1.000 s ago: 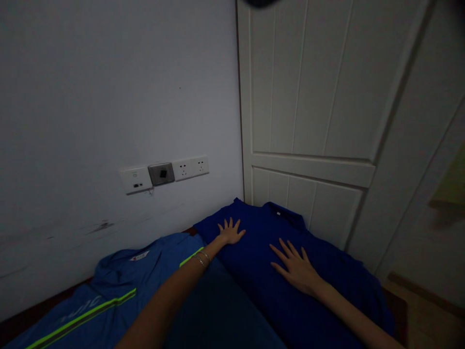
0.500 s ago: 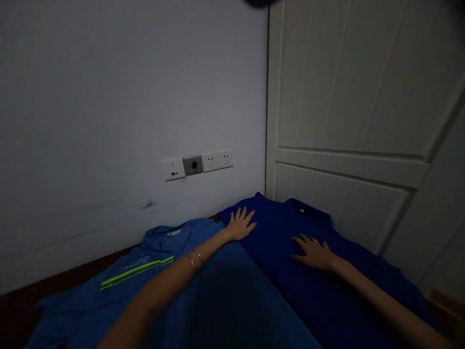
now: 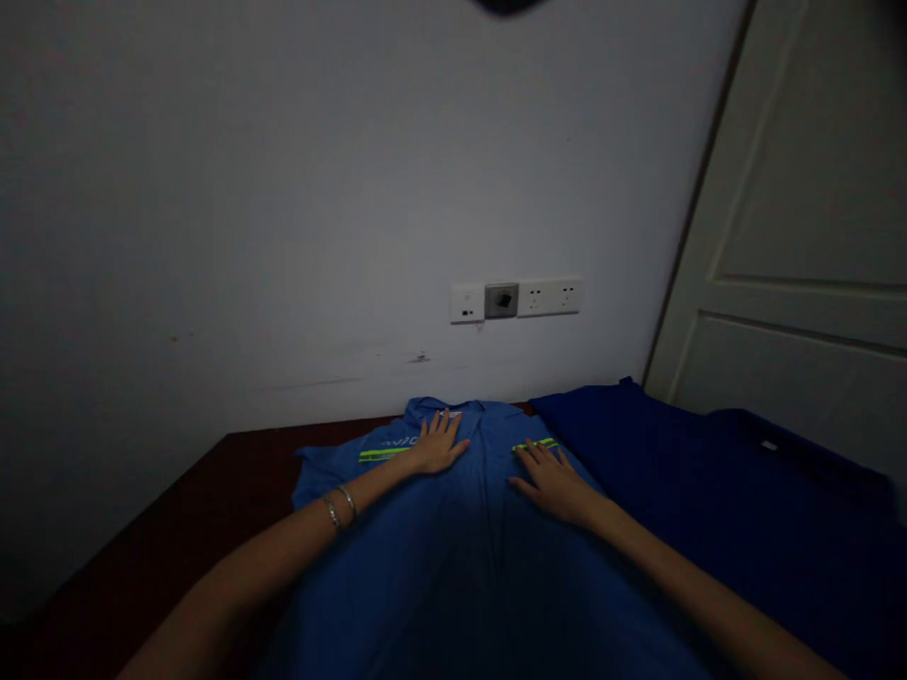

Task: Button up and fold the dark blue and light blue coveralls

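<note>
A lighter blue shirt [image 3: 460, 548] with neon yellow-green stripes lies flat on a dark table [image 3: 213, 491] against the wall. My left hand [image 3: 436, 446] rests palm down on its upper left chest, fingers stretched out, with bracelets on the wrist. Flat and open as well, my right hand [image 3: 549, 480] presses the upper right chest, beside the right stripe. A darker royal blue shirt [image 3: 709, 491] lies spread to the right, touching the first shirt's edge.
A white wall stands directly behind the table, with a row of power sockets [image 3: 516, 299]. A white panelled door [image 3: 800, 283] is at the right. The dark wooden table top shows at the left of the shirts.
Both hands left the dark blue shirt and moved left onto the striped lighter blue shirt. The view swung left, so the door slid to the right edge.
</note>
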Action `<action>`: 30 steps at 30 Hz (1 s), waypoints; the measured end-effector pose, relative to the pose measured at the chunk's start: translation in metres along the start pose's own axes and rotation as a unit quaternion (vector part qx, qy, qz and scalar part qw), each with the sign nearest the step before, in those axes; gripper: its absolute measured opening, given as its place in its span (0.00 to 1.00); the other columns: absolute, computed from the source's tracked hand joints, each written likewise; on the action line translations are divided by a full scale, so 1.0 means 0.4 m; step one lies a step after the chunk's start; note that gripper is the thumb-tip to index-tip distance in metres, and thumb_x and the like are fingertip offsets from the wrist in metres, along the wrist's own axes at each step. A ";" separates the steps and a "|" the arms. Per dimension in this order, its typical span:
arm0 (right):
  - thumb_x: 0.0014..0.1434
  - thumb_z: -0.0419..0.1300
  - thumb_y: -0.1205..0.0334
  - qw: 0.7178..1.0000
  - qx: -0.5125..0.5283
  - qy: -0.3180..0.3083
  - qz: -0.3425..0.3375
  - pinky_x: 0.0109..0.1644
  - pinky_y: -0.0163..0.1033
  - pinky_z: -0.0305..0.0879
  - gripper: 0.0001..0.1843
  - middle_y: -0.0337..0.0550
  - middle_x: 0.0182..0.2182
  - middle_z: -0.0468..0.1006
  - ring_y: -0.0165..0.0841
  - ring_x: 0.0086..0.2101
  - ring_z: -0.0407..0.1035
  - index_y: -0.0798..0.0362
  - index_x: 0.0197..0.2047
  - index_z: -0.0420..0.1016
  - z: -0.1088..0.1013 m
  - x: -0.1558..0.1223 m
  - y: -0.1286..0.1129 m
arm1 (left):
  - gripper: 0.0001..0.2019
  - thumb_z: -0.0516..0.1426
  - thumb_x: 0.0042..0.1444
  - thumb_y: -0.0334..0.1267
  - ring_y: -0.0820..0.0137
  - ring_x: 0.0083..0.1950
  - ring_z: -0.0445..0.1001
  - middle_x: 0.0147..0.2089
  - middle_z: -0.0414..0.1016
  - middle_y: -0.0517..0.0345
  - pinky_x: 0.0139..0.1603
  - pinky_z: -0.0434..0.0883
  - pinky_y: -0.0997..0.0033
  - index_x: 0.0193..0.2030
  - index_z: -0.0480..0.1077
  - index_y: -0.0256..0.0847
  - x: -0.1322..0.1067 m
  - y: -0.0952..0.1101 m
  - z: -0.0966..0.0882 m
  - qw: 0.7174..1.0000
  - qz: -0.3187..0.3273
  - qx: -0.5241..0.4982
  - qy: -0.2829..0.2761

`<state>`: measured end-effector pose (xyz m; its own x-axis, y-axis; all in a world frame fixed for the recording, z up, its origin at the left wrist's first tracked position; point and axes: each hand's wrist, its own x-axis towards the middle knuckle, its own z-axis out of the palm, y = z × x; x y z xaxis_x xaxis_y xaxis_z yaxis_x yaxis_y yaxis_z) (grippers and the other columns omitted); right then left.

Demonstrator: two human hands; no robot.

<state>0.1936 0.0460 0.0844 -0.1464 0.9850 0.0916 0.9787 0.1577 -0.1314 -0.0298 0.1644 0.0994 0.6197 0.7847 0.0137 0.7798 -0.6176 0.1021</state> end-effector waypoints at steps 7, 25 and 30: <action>0.57 0.37 0.39 1.000 -0.009 0.010 -0.008 0.59 0.56 0.40 0.39 0.55 0.61 0.49 0.48 0.60 0.42 0.57 0.62 0.50 0.110 0.080 -0.069 | 0.37 0.33 0.56 0.59 0.53 0.66 0.33 0.67 0.34 0.41 0.60 0.39 0.46 0.65 0.38 0.35 -0.161 -0.172 0.043 0.999 -0.049 0.004 -0.023; 0.60 0.39 0.47 0.996 -0.012 0.088 0.000 0.59 0.54 0.39 0.30 0.48 0.61 0.53 0.43 0.60 0.43 0.50 0.62 0.51 0.187 0.112 -0.099 | 0.26 0.39 0.59 0.51 0.50 0.65 0.42 0.65 0.47 0.45 0.57 0.41 0.39 0.61 0.51 0.42 -0.169 -0.195 0.106 0.991 -0.108 0.028 0.068; 0.59 0.42 0.50 0.996 -0.004 0.087 0.004 0.59 0.54 0.39 0.28 0.51 0.59 0.55 0.43 0.59 0.45 0.53 0.59 0.57 0.179 0.111 -0.107 | 0.17 0.42 0.59 0.41 0.63 0.57 0.58 0.54 0.61 0.45 0.57 0.56 0.59 0.51 0.60 0.36 -0.126 -0.098 0.073 0.980 -0.015 -0.027 0.196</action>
<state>0.1349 0.0879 0.0234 -0.1119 0.9589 0.2608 0.9810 0.1484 -0.1247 -0.0891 0.1474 0.0656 0.5072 0.7689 0.3892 0.7847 -0.5988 0.1602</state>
